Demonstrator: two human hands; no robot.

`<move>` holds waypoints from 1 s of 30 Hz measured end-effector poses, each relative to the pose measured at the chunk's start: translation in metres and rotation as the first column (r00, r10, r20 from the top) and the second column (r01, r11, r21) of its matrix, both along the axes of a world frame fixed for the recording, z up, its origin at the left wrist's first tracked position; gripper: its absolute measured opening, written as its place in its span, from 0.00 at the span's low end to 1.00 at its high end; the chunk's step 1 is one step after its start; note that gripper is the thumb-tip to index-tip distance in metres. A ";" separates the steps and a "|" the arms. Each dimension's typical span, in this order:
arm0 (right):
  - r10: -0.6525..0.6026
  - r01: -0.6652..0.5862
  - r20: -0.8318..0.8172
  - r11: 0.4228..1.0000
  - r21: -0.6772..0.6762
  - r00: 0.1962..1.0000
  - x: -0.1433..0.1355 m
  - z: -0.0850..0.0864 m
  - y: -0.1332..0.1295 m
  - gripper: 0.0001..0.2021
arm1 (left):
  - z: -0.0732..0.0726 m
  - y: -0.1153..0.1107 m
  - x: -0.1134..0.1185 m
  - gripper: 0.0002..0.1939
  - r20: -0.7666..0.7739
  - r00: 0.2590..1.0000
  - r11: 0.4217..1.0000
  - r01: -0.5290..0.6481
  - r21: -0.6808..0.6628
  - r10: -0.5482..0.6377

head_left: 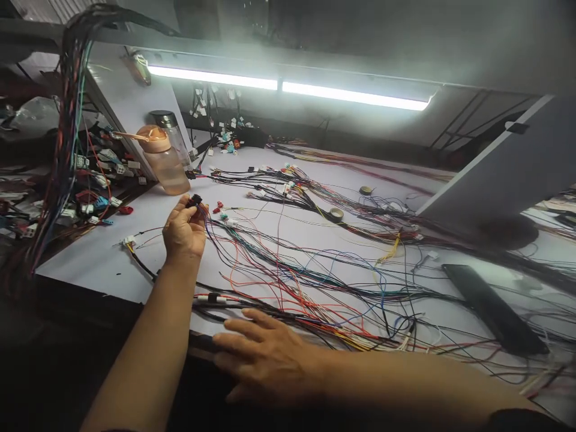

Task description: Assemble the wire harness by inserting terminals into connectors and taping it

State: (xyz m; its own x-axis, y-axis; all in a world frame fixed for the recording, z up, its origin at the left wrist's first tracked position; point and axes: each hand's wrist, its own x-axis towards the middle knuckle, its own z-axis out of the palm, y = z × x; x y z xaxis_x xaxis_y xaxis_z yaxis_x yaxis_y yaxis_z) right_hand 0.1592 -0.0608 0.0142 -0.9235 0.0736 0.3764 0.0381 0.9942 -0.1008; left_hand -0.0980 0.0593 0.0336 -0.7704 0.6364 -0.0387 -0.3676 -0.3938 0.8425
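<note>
A small black connector [195, 200] with thin wires trailing from it is pinched in the fingers of my left hand [183, 231], raised over the left part of the white table. My right hand [270, 354] is at the table's front edge, palm down with its fingers spread, holding nothing. Just beyond it runs a wire bundle [310, 312] of red, black and yellow strands. A white connector [129, 241] on a black sleeved cable lies left of my left wrist. Red and white connectors [230, 222] lie to the right of my left hand.
A bottle with an orange lid [165, 165] stands at the back left. Two tape rolls, one nearer [336, 214], lie among the wires. A dark flat slab [492, 306] lies at right. Bundled wires [67, 138] hang at left, and a lamp [351, 96] spans the back.
</note>
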 end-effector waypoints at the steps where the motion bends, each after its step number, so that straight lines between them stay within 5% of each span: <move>1: 0.008 -0.008 -0.034 1.000 0.000 0.999 -0.007 0.001 0.002 0.21 | -0.002 0.001 0.003 0.18 0.026 1.000 1.000 0.001 -0.013 0.000; 4: -0.156 0.150 -0.079 0.985 -0.081 0.985 -0.025 0.001 0.018 0.17 | -0.006 -0.003 0.005 0.17 0.083 0.997 1.000 -0.003 -0.004 0.003; 8: -0.464 0.475 0.116 0.874 -0.104 0.878 -0.039 -0.001 0.049 0.14 | -0.002 -0.008 -0.001 0.15 0.179 0.983 0.999 -0.034 0.029 0.028; 13: -0.420 0.470 0.310 0.876 -0.105 0.853 -0.042 -0.010 0.066 0.12 | 0.001 -0.007 0.001 0.13 0.217 0.976 1.000 0.013 -0.015 -0.009; 18: -0.358 0.399 0.181 0.860 -0.320 0.916 -0.043 -0.012 0.065 0.08 | -0.001 -0.008 0.006 0.11 0.169 0.985 0.998 0.048 -0.036 -0.041; 20: -0.359 0.345 0.078 0.779 -0.523 0.930 -0.041 -0.006 0.064 0.06 | -0.001 -0.009 0.007 0.11 0.164 0.985 0.998 0.059 -0.033 -0.053; 23: -0.305 0.127 -0.071 0.582 -0.803 0.950 -0.035 0.012 0.064 0.07 | 0.002 -0.010 0.009 0.11 0.185 0.981 0.997 0.070 -0.045 -0.061; 30: -0.527 -0.220 -0.318 0.241 -0.945 0.788 -0.014 0.057 0.081 0.08 | 0.000 -0.011 0.008 0.11 0.175 0.983 0.997 0.063 -0.041 -0.055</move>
